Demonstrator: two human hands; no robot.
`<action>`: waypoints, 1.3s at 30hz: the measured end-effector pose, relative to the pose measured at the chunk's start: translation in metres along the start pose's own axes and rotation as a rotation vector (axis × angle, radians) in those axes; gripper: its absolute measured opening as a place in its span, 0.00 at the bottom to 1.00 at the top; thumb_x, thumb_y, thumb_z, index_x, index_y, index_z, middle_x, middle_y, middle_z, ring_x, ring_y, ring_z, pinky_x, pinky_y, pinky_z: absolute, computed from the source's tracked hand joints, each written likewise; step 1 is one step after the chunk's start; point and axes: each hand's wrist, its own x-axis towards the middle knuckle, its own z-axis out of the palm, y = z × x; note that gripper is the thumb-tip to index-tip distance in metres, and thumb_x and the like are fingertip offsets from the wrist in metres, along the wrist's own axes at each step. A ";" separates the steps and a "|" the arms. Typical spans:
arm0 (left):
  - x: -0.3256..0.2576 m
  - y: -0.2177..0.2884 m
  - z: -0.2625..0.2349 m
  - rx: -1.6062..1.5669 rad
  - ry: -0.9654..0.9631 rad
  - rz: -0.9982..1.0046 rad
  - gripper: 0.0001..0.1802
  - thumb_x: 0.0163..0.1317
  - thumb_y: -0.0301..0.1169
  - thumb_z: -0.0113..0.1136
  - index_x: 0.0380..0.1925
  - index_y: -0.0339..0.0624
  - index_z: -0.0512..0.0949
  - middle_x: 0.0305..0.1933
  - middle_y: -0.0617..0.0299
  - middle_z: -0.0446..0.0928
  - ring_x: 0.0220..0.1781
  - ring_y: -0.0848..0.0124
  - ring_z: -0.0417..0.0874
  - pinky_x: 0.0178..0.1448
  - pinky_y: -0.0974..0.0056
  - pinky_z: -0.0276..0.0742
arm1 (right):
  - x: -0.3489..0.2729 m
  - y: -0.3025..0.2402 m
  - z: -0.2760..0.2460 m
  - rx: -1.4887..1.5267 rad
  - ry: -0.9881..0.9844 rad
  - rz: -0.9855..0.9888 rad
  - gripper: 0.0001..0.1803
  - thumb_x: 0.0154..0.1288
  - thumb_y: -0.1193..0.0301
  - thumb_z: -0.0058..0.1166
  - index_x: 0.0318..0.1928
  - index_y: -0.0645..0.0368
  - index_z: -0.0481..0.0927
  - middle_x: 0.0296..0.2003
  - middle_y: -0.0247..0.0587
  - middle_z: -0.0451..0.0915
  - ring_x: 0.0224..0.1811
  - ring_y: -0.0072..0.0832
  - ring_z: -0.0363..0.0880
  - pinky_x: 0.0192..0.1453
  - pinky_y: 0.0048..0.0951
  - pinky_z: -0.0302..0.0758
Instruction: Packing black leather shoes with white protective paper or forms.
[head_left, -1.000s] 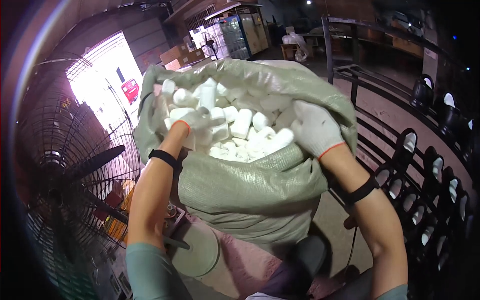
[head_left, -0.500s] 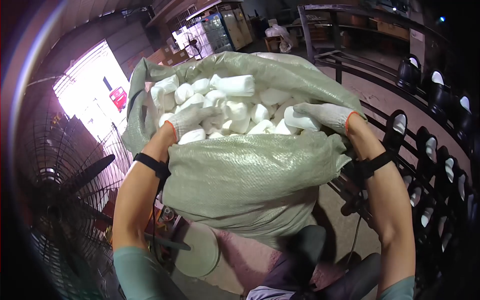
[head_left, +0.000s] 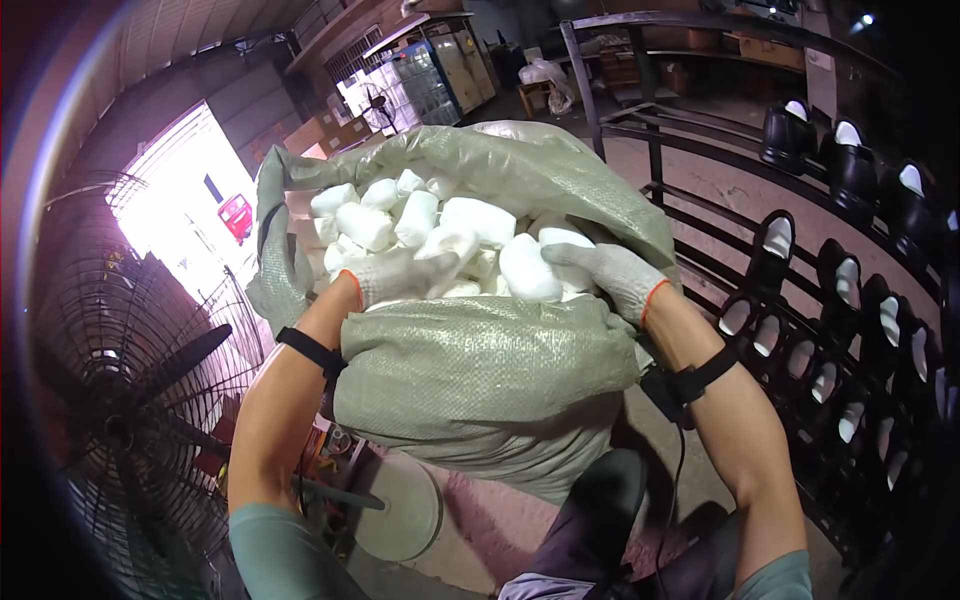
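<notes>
A large pale green woven sack stands upright in front of me with its mouth spread wide. Inside lie several white, soft-looking padded rolls. My left hand, in a whitish knit glove with an orange cuff edge, reaches over the near rim, its fingers stretched among the rolls. From the right comes my right hand, gloved the same way. Its visible finger or thumb lies stretched against an upright roll near the middle; the remaining fingers are hidden in the pile. Neither hand is closed around anything I can see.
A big caged fan stands close on my left. Along the right runs a dark metal rack carrying several black shoes. A round pale base sits on the floor below the sack. Cardboard boxes are stacked behind.
My right hand has moved left and a little down over the pile. Rolls near both hands have shifted, and one now stands beside my right fingertips. The view has swung slightly right.
</notes>
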 end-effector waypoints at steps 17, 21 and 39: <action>-0.051 0.166 0.132 -0.042 0.063 0.460 0.25 0.73 0.36 0.69 0.65 0.33 0.84 0.60 0.58 0.86 0.56 0.73 0.88 0.56 0.64 0.85 | -0.114 -0.046 -0.051 0.716 -0.045 -0.282 0.26 0.78 0.57 0.67 0.67 0.58 0.82 0.58 0.41 0.88 0.55 0.34 0.91 0.59 0.41 0.92; -0.080 0.196 0.226 0.044 -0.061 0.512 0.25 0.75 0.37 0.67 0.67 0.34 0.81 0.54 0.62 0.85 0.51 0.75 0.86 0.56 0.66 0.85 | -0.208 -0.039 -0.127 0.708 -0.104 -0.256 0.27 0.79 0.58 0.66 0.72 0.53 0.79 0.61 0.36 0.86 0.59 0.29 0.88 0.62 0.36 0.89; -0.074 0.046 0.629 -0.156 -0.583 0.363 0.28 0.68 0.42 0.78 0.59 0.32 0.83 0.50 0.52 0.90 0.51 0.69 0.90 0.58 0.59 0.87 | -0.526 0.139 -0.295 -0.273 0.551 0.226 0.46 0.60 0.73 0.68 0.81 0.62 0.73 0.72 0.46 0.80 0.75 0.37 0.78 0.81 0.36 0.73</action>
